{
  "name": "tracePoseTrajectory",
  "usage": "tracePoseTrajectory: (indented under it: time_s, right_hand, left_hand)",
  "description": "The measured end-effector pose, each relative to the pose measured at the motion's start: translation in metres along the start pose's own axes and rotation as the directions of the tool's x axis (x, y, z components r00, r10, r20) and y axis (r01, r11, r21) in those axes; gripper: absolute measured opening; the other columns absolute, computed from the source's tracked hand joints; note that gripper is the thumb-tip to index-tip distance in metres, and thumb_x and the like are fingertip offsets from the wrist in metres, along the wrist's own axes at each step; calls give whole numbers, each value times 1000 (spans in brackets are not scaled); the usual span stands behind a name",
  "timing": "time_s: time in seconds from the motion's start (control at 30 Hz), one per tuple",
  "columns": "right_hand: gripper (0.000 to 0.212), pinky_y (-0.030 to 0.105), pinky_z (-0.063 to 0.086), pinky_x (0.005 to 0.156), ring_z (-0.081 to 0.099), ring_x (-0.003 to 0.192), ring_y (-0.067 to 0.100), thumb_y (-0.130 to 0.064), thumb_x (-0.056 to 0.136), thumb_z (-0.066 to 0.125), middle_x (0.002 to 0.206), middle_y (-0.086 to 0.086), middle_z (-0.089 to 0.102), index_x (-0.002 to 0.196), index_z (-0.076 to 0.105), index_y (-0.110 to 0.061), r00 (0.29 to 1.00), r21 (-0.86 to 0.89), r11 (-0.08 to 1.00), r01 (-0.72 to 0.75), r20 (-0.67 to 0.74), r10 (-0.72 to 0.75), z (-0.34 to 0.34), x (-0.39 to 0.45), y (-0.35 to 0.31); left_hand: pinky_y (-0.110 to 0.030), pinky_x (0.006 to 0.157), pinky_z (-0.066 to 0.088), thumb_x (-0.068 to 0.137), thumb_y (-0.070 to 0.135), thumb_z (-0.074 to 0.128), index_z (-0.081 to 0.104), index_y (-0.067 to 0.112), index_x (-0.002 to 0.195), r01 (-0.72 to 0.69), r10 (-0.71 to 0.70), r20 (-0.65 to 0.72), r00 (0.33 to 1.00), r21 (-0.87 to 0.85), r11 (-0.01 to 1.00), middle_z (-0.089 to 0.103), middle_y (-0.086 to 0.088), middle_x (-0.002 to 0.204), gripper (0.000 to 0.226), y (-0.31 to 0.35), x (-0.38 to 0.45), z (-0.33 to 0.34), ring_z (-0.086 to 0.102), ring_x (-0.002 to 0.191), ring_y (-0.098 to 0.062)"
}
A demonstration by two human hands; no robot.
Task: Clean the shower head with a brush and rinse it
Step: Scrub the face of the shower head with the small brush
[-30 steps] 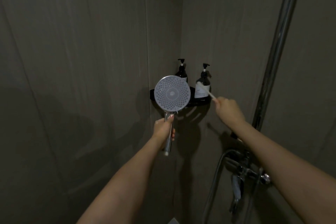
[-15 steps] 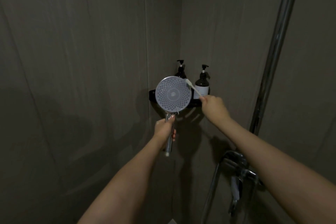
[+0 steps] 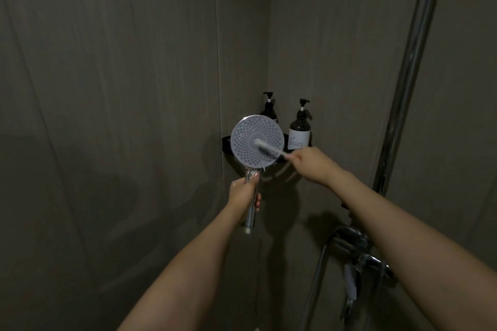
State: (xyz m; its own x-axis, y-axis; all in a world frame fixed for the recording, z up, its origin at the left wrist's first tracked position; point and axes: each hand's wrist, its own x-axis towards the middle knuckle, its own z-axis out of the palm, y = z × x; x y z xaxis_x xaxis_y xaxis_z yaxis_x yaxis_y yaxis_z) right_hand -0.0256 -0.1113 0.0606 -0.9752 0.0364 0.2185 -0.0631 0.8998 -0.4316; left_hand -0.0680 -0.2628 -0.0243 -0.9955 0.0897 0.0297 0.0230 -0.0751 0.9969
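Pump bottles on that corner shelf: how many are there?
2. One pump bottle stands partly behind the shower head; the other stands right of it. More may be hidden.

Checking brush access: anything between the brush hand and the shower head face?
Nothing visible. The right hand holds the brush with its head already on the shower head face near the centre. The left hand grips the handle below, clear of the face. The bottles stand behind.

Dim grey wall panels (image 3: 121,88) are joined at a corner; a chrome riser pipe (image 3: 411,62) is mounted rightward.
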Motion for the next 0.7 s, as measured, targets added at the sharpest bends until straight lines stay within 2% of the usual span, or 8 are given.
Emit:
tracePoseTrajectory:
  time_s: [0.07, 0.13, 0.2, 0.3, 0.37, 0.5, 0.63, 0.7]
  right_hand:
    - [41, 32, 37, 50, 52, 67, 29, -25, 100, 35, 67, 8, 52, 68, 56, -11, 966, 54, 999, -9, -259, 23, -7, 4, -3]
    - [40, 40, 48, 62, 60, 79, 37, -24, 101, 33, 85, 19, 62, 95, 63, 1, 896, 84, 996, -24, -439, 58, -9, 4, -6]
    - [39, 38, 46, 69, 60, 84, 36, -24, 101, 32, 93, 21, 63, 102, 62, 2, 937, 7, 998, -64, -344, 62, -8, 2, -10]
    - [38, 27, 37, 59, 49, 67, 19, -27, 99, 36, 73, 7, 53, 74, 57, -9, 996, -76, 996, -39, 75, 45, -3, -1, -14]
    - [39, 28, 35, 55, 46, 62, 18, -26, 100, 36, 69, 8, 52, 69, 53, -11, 1000, -38, 999, 3, 20, -2, -4, -1, -16]
    - [40, 31, 38, 64, 55, 77, 30, -24, 101, 30, 98, 22, 63, 107, 62, 0, 930, 14, 996, -93, -355, 92, -7, 8, -10]
    - [33, 27, 39, 61, 49, 66, 15, -20, 99, 36, 81, 9, 58, 80, 61, -10, 995, -134, 989, -56, 76, 67, 4, 0, -21]
    - [32, 29, 37, 57, 47, 63, 15, -19, 99, 35, 78, 7, 54, 87, 62, -7, 997, -113, 994, -13, 70, 21, 3, -3, -25]
  left_hand:
    - [-17, 33, 37, 94, 29, 52, 46, 11, 66, 1, -1, 1, 1000, -1, 1000, 47, -12, 50, 34, 0, 0, 0, 42, 29, -13]
    - [-18, 34, 37, 94, 30, 51, 46, 11, 67, 3, -3, 7, 1000, -3, 1000, 47, -12, 51, 33, 1, -1, 2, 42, 30, -13]
    - [-18, 34, 37, 94, 30, 51, 46, 11, 66, -2, 2, 17, 1000, 2, 1000, 48, -12, 52, 34, 2, -1, 5, 43, 30, -13]
    - [-18, 34, 38, 93, 30, 52, 49, 11, 65, -10, 10, 18, 1000, 15, 1000, 49, -11, 52, 34, 1, -3, 4, 43, 30, -12]
    - [-18, 34, 38, 93, 29, 53, 49, 10, 65, -6, 5, 12, 1000, 16, 1000, 48, -11, 52, 34, 1, -2, 3, 43, 30, -13]
    - [-19, 36, 38, 93, 29, 53, 48, 12, 65, 1, -1, -5, 1000, 14, 1000, 48, -11, 52, 33, 2, -1, 3, 44, 35, -16]
    - [-20, 38, 40, 93, 31, 52, 51, 12, 66, 22, -22, 11, 1000, 2, 1000, 50, -9, 53, 32, 1, -3, 4, 45, 39, -16]
    - [-18, 37, 39, 94, 30, 51, 50, 12, 67, 27, -27, 2, 1000, 1, 1000, 49, -10, 53, 33, -1, -2, 3, 45, 38, -16]
